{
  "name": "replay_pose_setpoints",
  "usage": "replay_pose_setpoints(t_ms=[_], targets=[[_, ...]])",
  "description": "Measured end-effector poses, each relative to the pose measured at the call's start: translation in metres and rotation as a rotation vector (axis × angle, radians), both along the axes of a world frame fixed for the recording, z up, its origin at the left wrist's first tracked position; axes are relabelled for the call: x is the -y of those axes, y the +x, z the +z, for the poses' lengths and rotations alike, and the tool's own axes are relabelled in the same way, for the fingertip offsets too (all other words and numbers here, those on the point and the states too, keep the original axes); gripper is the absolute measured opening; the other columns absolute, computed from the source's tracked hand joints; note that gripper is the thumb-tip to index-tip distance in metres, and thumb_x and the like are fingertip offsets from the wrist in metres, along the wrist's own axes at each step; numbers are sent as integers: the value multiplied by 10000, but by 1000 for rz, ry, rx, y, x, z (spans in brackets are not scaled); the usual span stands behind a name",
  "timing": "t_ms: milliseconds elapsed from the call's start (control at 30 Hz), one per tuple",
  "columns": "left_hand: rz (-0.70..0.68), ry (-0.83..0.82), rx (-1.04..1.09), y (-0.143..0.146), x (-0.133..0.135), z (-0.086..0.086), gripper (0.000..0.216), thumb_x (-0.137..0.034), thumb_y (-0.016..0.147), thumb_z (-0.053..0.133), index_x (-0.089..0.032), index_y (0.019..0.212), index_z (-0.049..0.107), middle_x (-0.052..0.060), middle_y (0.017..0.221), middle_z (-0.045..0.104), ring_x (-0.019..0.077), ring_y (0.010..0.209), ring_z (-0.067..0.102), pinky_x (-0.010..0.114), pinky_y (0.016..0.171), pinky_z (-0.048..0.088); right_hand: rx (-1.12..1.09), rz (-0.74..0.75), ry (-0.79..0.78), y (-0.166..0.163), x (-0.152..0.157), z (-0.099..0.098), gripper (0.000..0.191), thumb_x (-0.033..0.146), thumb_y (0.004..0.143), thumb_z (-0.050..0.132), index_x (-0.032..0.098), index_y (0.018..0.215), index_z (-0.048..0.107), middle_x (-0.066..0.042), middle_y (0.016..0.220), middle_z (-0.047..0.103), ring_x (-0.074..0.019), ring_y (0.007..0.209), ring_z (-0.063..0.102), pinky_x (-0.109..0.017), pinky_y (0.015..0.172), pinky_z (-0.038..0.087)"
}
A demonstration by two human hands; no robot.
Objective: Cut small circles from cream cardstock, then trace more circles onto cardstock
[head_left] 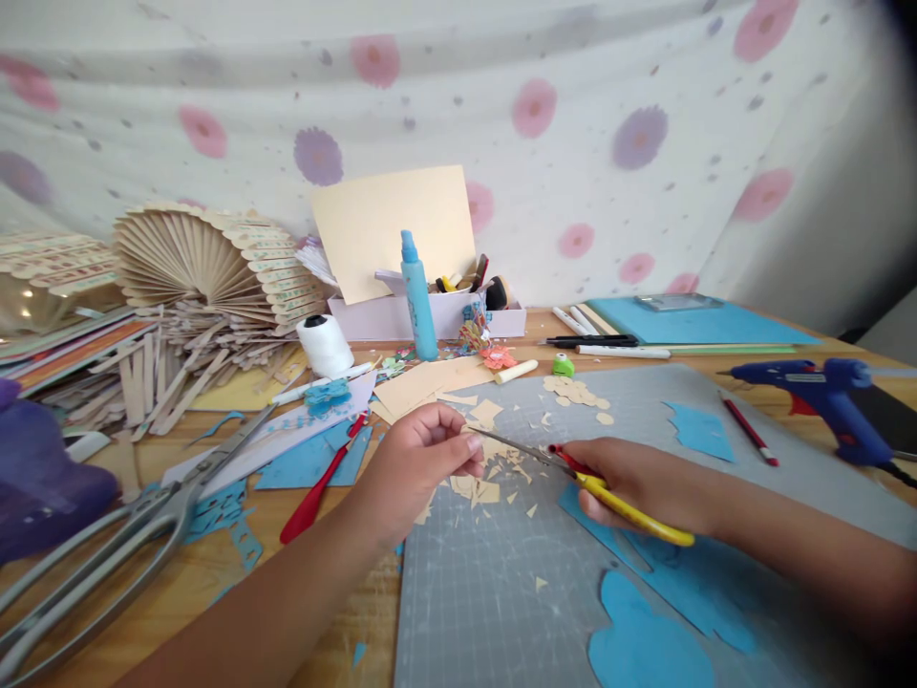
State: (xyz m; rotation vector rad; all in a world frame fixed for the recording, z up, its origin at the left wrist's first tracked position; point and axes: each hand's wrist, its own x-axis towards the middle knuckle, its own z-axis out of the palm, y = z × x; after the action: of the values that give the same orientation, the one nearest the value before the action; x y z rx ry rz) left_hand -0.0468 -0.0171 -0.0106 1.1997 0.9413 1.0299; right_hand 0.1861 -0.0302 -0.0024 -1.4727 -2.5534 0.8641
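My right hand (645, 483) grips small scissors (573, 470) with red and yellow handles, blades pointing left. My left hand (422, 457) is closed in a pinch at the blade tips, holding a tiny piece I cannot make out. Both hands hover over a grey cutting mat (501, 583). Cream paper scraps (487, 483) lie scattered below the hands. Blue paper cut-outs (645, 640) rest on the mat near my right forearm.
Large grey scissors (143, 526) lie at the left front. A blue glue bottle (417, 296), white thread spool (325, 344), a box of supplies (401, 315) and stacked popsicle-stick fans (201, 268) stand behind. A blue glue gun (823, 397) and pens (594, 341) sit right.
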Motion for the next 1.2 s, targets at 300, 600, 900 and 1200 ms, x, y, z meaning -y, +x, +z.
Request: replay_pose_setpoints(t_ms=[300,600,900,1200], targets=[[12,20,-89,4,5,4,173,-191,664,666,-170,606,504,-37,524,624,94,524,581,230,573,450,-95,-12,-73,-4,1,-2,102,224,757,500,211,699,418,43,624,396,-123,574,364,-237,522,338],[41,21,-67,5,7,5,181,-205,658,669,-175,602,500,-42,534,612,100,523,585,244,577,464,-126,-3,-83,-2,2,-4,67,251,759,487,208,719,456,32,636,439,-139,591,411,-250,544,355],[-8,16,-114,2,5,10,179,-178,664,652,-177,600,485,-47,514,624,91,518,584,223,565,456,-60,-50,-93,-5,1,-3,137,274,767,524,204,697,430,31,642,434,-139,604,381,-268,570,344],[-36,23,-167,-1,5,12,175,-182,660,651,-181,595,488,-44,506,632,93,508,579,213,541,435,-66,-86,-149,-5,-2,-2,113,263,709,550,193,640,494,36,593,437,-129,588,385,-253,559,333]])
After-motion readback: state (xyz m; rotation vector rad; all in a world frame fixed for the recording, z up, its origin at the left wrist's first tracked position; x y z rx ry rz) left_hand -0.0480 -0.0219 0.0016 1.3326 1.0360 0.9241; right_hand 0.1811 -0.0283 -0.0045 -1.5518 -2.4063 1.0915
